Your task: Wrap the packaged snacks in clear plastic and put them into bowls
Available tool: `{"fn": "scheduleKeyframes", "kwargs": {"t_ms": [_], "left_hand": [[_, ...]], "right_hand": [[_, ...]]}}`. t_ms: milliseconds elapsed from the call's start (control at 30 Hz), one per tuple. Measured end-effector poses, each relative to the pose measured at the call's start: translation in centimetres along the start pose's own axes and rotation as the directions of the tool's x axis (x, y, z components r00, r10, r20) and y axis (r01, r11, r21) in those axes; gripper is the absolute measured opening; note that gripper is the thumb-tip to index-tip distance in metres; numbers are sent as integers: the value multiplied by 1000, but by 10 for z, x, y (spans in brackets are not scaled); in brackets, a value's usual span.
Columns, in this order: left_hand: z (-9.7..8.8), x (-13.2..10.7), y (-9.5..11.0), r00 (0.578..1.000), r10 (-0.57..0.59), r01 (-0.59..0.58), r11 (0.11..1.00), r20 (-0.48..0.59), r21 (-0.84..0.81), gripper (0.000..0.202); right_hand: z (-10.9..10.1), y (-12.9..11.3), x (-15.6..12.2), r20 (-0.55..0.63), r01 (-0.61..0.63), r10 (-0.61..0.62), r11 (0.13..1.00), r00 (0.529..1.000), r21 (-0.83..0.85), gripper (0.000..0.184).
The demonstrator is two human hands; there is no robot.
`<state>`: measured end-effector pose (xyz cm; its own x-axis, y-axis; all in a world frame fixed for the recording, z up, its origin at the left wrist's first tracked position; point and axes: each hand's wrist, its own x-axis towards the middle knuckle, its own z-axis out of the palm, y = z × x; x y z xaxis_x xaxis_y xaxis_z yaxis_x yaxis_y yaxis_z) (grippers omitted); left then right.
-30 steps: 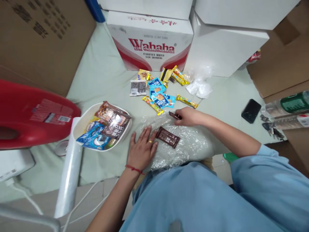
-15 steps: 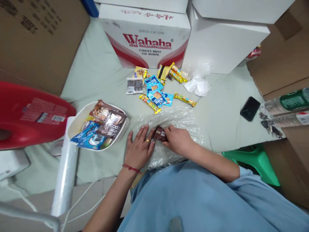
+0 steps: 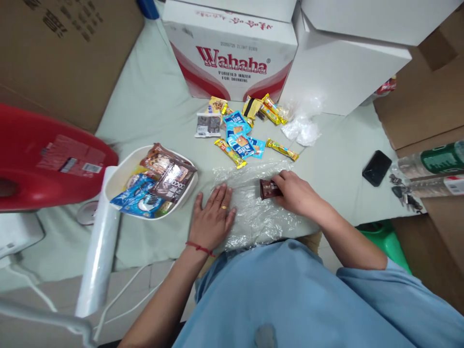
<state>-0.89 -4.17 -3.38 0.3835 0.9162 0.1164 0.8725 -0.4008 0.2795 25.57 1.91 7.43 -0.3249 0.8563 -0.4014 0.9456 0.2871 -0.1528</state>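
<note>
A small brown snack packet [image 3: 268, 189] is pinched in my right hand [image 3: 295, 191], just over a crinkled sheet of clear plastic film [image 3: 253, 217]. My left hand [image 3: 212, 217] lies flat with fingers stretched out, pressing the left edge of the film against the table. Beyond the film lie several wrapped snacks: blue packets [image 3: 241, 145], a yellow stick packet [image 3: 282, 150] and a clear-and-dark packet [image 3: 208, 125]. Left of my left hand stands a white tub [image 3: 192, 186] holding a brown cocoa bag [image 3: 172, 176] and a blue bag [image 3: 136, 195].
A Wahaha carton [image 3: 232, 58] and white boxes [image 3: 337, 72] line the back. A red jug [image 3: 54, 164] and a roll of film [image 3: 96, 256] stand at left. On the right are a black phone-like object [image 3: 377, 167], keys [image 3: 404, 193] and bottles [image 3: 438, 159].
My right hand has moved right with the brown packet, away from my left hand. My left hand stays flat on the film. The view has shifted slightly.
</note>
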Motion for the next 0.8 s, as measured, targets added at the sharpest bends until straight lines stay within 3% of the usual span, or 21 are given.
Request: {"fn": "scheduleKeyframes", "kwargs": {"t_ms": [200, 400, 533, 667, 733, 800], "left_hand": [[-1, 1, 1, 1000, -4, 4, 1000, -9, 11, 66], [3, 1, -2, 1000, -8, 8, 1000, -24, -3, 70], [-1, -4, -10, 992, 21, -31, 996, -125, -80, 74], [-20, -19, -15, 959, 126, -165, 977, -254, -139, 74], [-30, -29, -15, 953, 238, -276, 939, -188, -207, 75], [-35, -38, -11, 941, 329, -336, 889, -78, -310, 75]], "right_hand": [[8, -28, 9, 35, 186, -185, 982, 982, -22, 31], [26, -34, 23, 22, 236, -236, 970, 972, -54, 28], [24, -6, 4, -81, 266, -257, 956, 963, 125, 50], [36, 44, -42, -258, 454, -393, 855, 882, 250, 38], [54, 64, -66, -290, 493, -421, 832, 860, 255, 42], [76, 75, -85, -304, 466, -388, 848, 870, 251, 45]]}}
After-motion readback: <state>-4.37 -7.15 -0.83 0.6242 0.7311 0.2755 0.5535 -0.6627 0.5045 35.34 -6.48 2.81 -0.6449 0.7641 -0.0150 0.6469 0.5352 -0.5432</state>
